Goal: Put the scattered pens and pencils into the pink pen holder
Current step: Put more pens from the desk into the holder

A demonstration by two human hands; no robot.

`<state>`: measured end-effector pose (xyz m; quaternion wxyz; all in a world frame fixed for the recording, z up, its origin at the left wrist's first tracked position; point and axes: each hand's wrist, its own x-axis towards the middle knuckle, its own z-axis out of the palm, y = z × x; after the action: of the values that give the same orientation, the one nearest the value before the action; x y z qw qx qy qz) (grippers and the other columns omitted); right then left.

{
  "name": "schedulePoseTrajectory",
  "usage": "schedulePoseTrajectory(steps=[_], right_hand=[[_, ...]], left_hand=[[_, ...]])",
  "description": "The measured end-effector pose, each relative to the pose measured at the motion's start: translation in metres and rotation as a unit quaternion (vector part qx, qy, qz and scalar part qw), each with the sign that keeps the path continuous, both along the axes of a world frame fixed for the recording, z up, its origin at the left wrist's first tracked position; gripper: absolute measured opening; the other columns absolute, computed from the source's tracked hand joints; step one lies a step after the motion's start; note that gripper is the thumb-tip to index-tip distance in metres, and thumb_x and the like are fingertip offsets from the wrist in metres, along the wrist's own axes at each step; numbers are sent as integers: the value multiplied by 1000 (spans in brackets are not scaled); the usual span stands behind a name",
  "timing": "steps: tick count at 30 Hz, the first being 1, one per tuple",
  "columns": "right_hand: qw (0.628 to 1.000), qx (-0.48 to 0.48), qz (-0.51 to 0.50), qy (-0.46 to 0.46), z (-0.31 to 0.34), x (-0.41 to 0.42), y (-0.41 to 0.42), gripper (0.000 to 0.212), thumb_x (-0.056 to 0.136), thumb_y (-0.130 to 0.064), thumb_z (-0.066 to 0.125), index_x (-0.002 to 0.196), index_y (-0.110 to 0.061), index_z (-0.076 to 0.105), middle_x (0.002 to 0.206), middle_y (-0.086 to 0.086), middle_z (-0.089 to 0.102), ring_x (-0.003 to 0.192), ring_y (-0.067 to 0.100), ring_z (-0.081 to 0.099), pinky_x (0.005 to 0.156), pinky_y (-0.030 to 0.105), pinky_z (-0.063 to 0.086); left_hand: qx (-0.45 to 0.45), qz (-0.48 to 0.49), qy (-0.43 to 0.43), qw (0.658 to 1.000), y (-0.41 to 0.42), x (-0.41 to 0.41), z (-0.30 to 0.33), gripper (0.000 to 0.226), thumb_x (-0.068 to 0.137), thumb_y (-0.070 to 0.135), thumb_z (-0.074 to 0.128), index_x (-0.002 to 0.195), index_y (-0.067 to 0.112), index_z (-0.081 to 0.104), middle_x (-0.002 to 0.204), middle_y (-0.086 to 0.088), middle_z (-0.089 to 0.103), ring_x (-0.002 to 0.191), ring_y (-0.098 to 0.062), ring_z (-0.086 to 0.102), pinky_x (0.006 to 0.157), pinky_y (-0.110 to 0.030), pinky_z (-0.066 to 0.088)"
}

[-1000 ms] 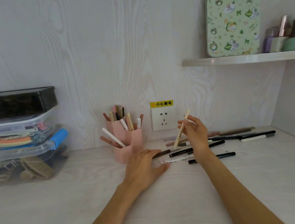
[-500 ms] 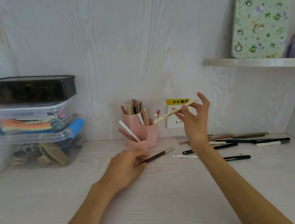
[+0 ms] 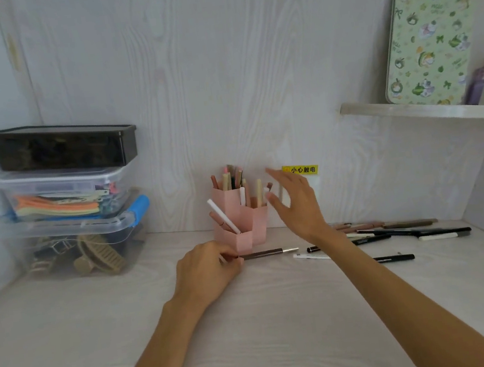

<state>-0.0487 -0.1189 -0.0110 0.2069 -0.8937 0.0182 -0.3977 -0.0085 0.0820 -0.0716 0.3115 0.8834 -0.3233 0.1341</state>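
Head view: left hand (image 3: 207,268) pinched the near end of a brown pen (image 3: 266,253) lying on the desk (image 3: 101,338), just in front of the pink pen holder (image 3: 241,229). Right hand (image 3: 296,204) hovered spread wide and apparently empty, just right of the holder; view there was blurred. Remaining scattered pens (image 3: 393,230) lay on the desk right of that wrist.

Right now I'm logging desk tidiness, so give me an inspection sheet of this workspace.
Surface: pale wood-grain desk.
Job's things: pink pen holder partly filled; loose pens lie right of it.
Clutter: stacked plastic boxes at left.
Hands: left hand pinches a brown pencil on the desk; right hand open beside the holder, holding nothing.
Cables: nothing seen.
Surroundings: shelf with green patterned tin; yellow warning label.
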Motion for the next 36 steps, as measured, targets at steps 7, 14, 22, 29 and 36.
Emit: schedulePoseTrajectory(steps=[7,14,22,29,36], right_hand=[[975,101,-29,196,-47,-70,-48,22,81,-27,69,102,-23,66,106,-15,59,110,13,53,98,28,40],[986,-11,-13,167,-64,-70,-54,19,85,-20,64,103,-24,69,115,-9,66,112,12,58,96,27,41],[978,-76,-18,191,-70,-64,-54,31,92,-34,52,122,-41,57,119,-6,54,113,14,45,98,27,30],[979,77,17,189,-67,-64,-54,24,83,-29,65,105,-28,54,104,-11,64,101,8,59,84,21,42],[979,73,47,185,-62,-65,-46,21,84,-29,63,105,-31,57,113,-12,60,108,5,51,93,24,41]], left_hand=[[-309,-26,-36,950,-7,-12,22,13,85,38,63,98,38,65,84,28,65,79,7,63,60,-17,50],[-420,54,-236,875,-1,-14,46,27,89,28,62,112,14,66,99,13,63,82,2,60,57,-8,46],[-244,146,-172,943,-20,14,52,21,87,32,62,104,22,69,91,1,74,79,-18,68,59,-28,50],[-83,196,-159,964,-23,27,50,31,93,33,52,105,12,70,108,-9,69,107,-28,55,77,-42,52],[-81,33,-275,957,-36,-34,33,14,88,26,53,100,23,60,103,5,61,92,-17,53,76,-29,43]])
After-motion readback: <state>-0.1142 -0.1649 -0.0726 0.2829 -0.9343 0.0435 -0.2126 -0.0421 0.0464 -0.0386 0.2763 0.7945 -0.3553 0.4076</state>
